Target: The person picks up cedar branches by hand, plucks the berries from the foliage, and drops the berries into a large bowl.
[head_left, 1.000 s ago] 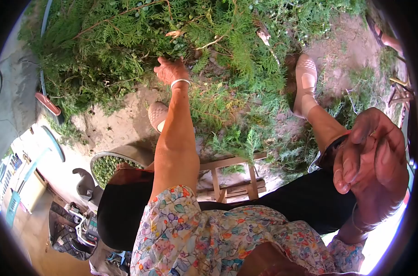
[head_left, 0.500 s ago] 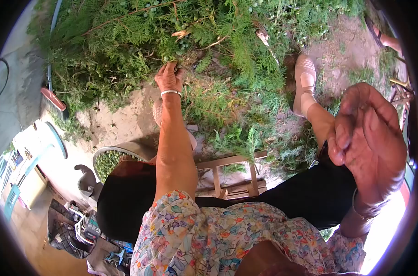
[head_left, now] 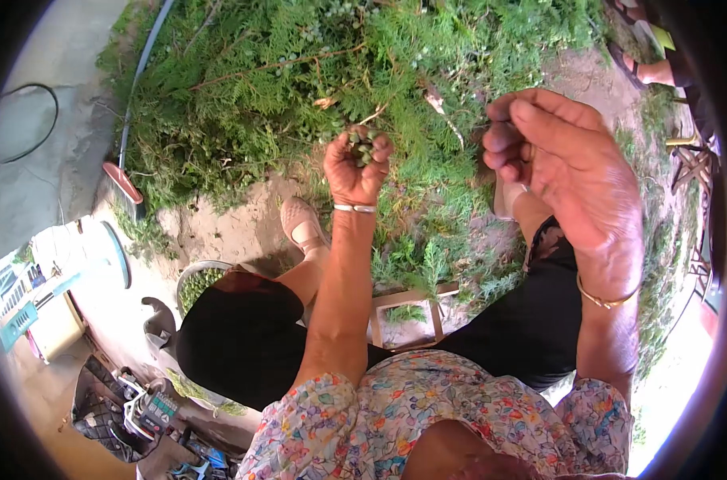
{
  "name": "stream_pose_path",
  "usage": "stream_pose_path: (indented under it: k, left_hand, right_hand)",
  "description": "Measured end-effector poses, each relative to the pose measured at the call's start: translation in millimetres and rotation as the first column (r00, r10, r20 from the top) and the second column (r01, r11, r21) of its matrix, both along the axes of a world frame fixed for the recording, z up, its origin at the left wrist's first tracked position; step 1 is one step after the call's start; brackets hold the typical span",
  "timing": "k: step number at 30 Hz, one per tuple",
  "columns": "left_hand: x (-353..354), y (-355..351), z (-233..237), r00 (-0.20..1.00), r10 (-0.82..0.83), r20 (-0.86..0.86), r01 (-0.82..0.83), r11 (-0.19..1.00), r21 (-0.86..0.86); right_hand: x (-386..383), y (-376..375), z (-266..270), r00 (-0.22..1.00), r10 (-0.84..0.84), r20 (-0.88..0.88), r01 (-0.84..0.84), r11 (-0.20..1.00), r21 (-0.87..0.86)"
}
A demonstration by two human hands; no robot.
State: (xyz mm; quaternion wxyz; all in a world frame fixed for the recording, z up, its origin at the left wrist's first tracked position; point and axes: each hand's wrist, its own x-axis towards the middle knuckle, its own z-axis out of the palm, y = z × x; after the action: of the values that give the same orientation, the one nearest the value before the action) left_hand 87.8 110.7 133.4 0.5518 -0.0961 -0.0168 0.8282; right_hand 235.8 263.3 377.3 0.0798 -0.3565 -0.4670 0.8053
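Observation:
My left hand (head_left: 354, 178) is cupped, palm up, with its fingers curled round several small green cones (head_left: 365, 146). It hangs just over the near edge of a heap of cut evergreen branches (head_left: 299, 72). To the right and closer to the camera is my right hand (head_left: 579, 164), raised clear of the branches. Its fingers are curled in and its thumb lies against them; whatever may be inside is hidden. Partly behind my left knee stands a bucket (head_left: 181, 276) with green cones in it.
A small wooden stool (head_left: 407, 300) stands between my legs. A broom (head_left: 123, 184) leans at the left near a grey wall. A bag of tools (head_left: 107, 408) lies lower left. At the far right edge, another person's foot (head_left: 650, 72) shows.
My left hand has risen off the branches and moved right, turning up to show green cones. My right hand has shifted left and up. The view has tilted slightly.

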Motion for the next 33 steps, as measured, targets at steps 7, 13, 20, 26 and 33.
stream_pose_path:
  k: [7, 13, 20, 26, 33]
  left_hand:
    - [41.7, 10.7, 112.8, 0.984, -0.073, -0.164, 0.074, 0.997, -0.004]
    - [47.2, 9.4, 146.3, 0.942, -0.225, -0.248, 0.208, 0.974, -0.094]
    - [55.6, 2.2, 143.0, 0.943, -0.221, -0.25, 0.14, 0.942, -0.304]
    - [60.6, -7.3, 179.8, 0.829, -0.347, -0.439, 0.136, 0.886, -0.444]
    - [45.5, -44.6, 195.7, 0.834, -0.368, -0.412, 0.198, 0.896, -0.398]
  right_hand:
    - [-5.6, -30.3, -13.3, 0.97, 0.102, 0.219, -0.24, 0.524, 0.817]
    - [-0.9, -36.0, -11.2, 0.948, 0.157, 0.278, -0.319, 0.458, 0.829]
    - [-7.1, -40.4, -12.4, 0.987, 0.147, 0.059, -0.071, 0.074, 0.995]
    - [-10.3, -40.6, 11.6, 0.939, 0.325, 0.11, -0.323, 0.726, 0.607]
    - [-11.3, -26.8, 15.4, 0.944, 0.158, -0.289, -0.075, 0.957, 0.28]
